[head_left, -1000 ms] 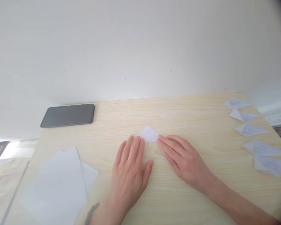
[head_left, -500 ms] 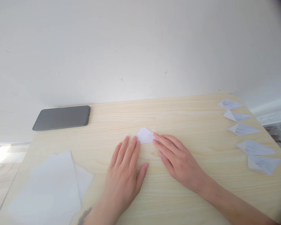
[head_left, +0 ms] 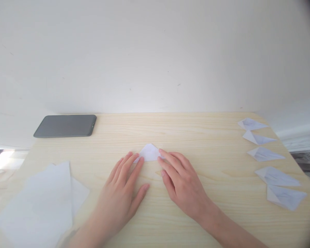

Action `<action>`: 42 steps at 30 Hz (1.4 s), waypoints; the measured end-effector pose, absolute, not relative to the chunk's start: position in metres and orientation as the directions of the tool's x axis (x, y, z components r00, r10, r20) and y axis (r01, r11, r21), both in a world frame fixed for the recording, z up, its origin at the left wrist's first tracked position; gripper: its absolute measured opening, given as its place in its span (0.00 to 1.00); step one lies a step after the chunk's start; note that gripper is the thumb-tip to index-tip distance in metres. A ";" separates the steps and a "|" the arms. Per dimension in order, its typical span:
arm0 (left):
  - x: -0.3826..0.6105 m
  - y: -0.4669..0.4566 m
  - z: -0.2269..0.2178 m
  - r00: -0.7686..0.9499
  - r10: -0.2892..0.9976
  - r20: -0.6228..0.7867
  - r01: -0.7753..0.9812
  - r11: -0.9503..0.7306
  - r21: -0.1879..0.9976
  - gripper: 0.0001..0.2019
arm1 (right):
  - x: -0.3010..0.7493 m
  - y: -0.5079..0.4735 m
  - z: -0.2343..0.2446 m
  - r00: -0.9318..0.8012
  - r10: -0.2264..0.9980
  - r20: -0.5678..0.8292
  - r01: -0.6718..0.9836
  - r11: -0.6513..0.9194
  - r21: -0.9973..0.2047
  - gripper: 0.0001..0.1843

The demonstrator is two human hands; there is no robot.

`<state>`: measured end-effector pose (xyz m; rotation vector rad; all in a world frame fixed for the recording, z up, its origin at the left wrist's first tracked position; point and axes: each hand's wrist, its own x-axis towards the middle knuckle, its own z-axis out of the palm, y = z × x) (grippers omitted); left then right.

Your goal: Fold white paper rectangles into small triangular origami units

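A small folded piece of white paper (head_left: 149, 152) lies on the light wooden table (head_left: 196, 137), its pointed end away from me. My left hand (head_left: 121, 189) rests flat, fingers stretched out, with its fingertips on the paper's left edge. From the right, my right hand (head_left: 179, 181) also lies flat and its fingertips press the paper's right edge. Most of the paper is hidden under the fingers.
A dark phone (head_left: 64, 125) lies face up at the far left by the white wall. Loose white sheets (head_left: 43, 203) sit at the near left. Several folded paper planes (head_left: 276, 175) line the right edge of the table.
Both hands and the folded paper have shifted slightly left and nearer in the view as the camera moved. The fingers keep pressing the paper's edges.
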<state>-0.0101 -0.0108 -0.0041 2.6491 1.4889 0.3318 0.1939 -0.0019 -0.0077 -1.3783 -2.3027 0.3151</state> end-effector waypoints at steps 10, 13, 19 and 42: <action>-0.009 -0.013 -0.004 0.495 0.862 0.110 0.830 -0.506 0.235 0.30 | 0.195 -0.006 -0.012 -0.452 0.855 0.256 0.802 0.515 -0.303 0.20; -0.009 -0.013 -0.004 0.487 0.866 0.110 0.830 -0.499 0.249 0.28 | 0.195 -0.006 -0.011 -0.452 0.856 0.252 0.803 0.513 -0.302 0.19; -0.008 -0.014 -0.004 0.506 0.854 0.118 0.831 -0.520 0.198 0.29 | 0.195 -0.003 -0.008 -0.409 0.887 0.215 0.832 0.459 -0.310 0.19; -0.007 -0.006 -0.005 0.477 0.863 0.167 0.835 -0.504 0.222 0.24 | 0.202 0.002 -0.013 -0.391 0.872 0.295 0.786 0.483 -0.386 0.18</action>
